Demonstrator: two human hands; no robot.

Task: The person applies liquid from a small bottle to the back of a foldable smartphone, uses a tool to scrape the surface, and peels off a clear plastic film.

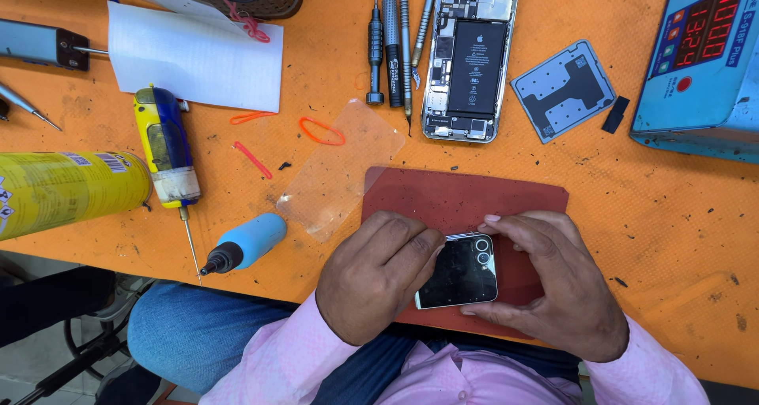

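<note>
A small folded phone [461, 273] with a black glossy cover and two camera lenses lies on a dark red mat [462, 195] at the near edge of the orange workbench. My left hand [375, 275] grips its left side, fingers curled over the edge. My right hand [557, 286] cups its right side, with the thumb at the top edge near the lenses. A clear plastic film [341, 166] rests partly over the mat's left corner.
An opened phone [470, 57] showing its battery lies at the back, beside several screwdrivers [391, 45]. A metal shield plate [563, 89], a blue meter box [704, 57], white paper [194, 57], a yellow can [67, 190], a yellow-blue driver [168, 148] and a blue-handled tool [245, 243] surround the mat.
</note>
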